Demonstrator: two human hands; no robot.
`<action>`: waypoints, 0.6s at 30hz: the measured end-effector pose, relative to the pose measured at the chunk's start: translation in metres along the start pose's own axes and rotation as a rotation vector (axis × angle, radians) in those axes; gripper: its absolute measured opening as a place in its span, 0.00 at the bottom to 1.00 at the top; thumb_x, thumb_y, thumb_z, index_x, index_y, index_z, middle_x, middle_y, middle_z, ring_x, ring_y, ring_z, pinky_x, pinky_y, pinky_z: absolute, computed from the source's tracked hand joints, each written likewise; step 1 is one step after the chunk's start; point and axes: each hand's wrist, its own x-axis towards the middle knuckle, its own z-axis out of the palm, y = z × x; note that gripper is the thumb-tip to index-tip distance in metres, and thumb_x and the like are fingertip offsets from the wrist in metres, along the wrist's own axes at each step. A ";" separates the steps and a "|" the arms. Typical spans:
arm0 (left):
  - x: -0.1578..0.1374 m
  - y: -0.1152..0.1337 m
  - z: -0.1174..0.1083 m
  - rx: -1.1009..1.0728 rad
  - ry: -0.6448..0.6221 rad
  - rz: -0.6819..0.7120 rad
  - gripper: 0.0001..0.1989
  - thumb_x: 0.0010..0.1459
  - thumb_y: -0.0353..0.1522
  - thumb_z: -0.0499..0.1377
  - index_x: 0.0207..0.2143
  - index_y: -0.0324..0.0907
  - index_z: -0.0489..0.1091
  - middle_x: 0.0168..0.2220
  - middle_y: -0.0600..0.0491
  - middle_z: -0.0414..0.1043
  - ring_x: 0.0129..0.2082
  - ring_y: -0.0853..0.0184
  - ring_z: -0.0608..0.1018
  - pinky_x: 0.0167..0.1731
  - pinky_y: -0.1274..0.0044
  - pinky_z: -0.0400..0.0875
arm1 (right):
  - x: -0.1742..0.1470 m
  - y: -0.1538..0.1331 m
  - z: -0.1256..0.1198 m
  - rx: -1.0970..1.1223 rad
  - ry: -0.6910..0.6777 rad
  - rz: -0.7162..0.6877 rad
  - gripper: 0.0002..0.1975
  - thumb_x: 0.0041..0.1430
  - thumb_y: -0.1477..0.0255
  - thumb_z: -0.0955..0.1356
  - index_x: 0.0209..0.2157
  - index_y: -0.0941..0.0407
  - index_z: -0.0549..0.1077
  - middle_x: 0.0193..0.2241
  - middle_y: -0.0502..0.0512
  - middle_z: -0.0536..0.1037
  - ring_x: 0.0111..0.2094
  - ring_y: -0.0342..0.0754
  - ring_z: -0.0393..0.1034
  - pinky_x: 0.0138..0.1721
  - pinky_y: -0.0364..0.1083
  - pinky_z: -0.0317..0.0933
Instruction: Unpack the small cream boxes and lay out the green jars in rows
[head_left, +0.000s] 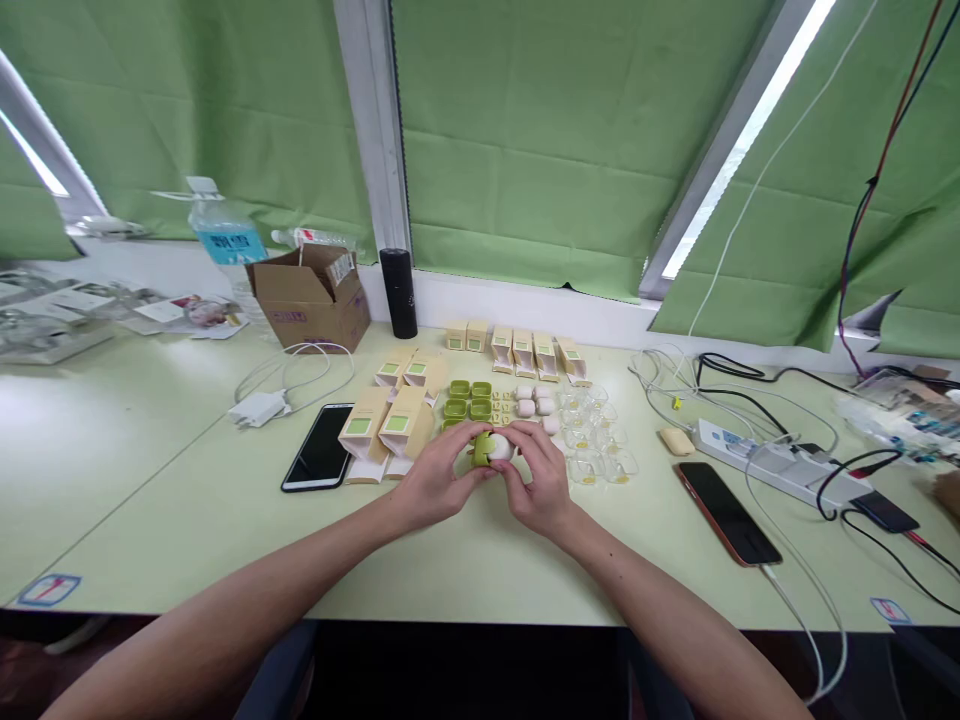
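Between both hands, just above the table, is a small rounded piece, half green and half white. My left hand (446,470) pinches its green cup-like part (481,450). On the other side my right hand (538,472) grips the white rounded part (501,449). The two parts touch; whether they are joined I cannot tell. Behind the hands stand several green square cups (455,408), tiny yellowish pieces (501,407) and several pale pink-white rounded blocks (526,408). Clear plastic shells (587,466) lie to the right. Small beige boxes (406,424) with open flaps stand left of the hands.
More beige boxes (523,352) line the back. A black phone (320,448) and white charger (259,408) lie left, near a cardboard box (309,297) and black cylinder (399,293). At right are another phone (729,513), a power strip (772,464) and tangled cables.
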 end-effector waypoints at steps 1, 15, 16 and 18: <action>0.001 0.000 0.000 0.001 0.016 -0.021 0.20 0.61 0.34 0.63 0.55 0.44 0.69 0.51 0.47 0.77 0.51 0.57 0.78 0.52 0.65 0.74 | 0.003 0.000 -0.002 -0.002 0.041 0.005 0.15 0.67 0.71 0.65 0.54 0.55 0.71 0.44 0.62 0.75 0.44 0.54 0.74 0.40 0.52 0.73; 0.005 -0.014 -0.004 -0.058 0.201 -0.225 0.21 0.60 0.36 0.64 0.55 0.44 0.69 0.53 0.48 0.75 0.54 0.58 0.76 0.56 0.66 0.70 | 0.035 0.039 -0.059 -0.615 -0.567 0.201 0.08 0.56 0.73 0.74 0.40 0.54 0.79 0.39 0.55 0.81 0.43 0.54 0.72 0.47 0.53 0.56; 0.005 -0.012 -0.004 -0.044 0.196 -0.231 0.20 0.60 0.36 0.63 0.54 0.44 0.69 0.53 0.48 0.75 0.53 0.58 0.77 0.56 0.65 0.70 | 0.034 0.038 -0.057 -0.638 -0.617 0.194 0.08 0.56 0.74 0.74 0.39 0.54 0.79 0.39 0.55 0.81 0.43 0.54 0.72 0.48 0.53 0.55; 0.005 -0.009 -0.005 -0.021 0.190 -0.235 0.20 0.60 0.36 0.63 0.54 0.44 0.69 0.53 0.48 0.75 0.53 0.58 0.77 0.55 0.66 0.71 | 0.031 0.037 -0.054 -0.661 -0.693 0.181 0.07 0.57 0.73 0.74 0.39 0.55 0.78 0.39 0.56 0.81 0.44 0.54 0.71 0.48 0.52 0.53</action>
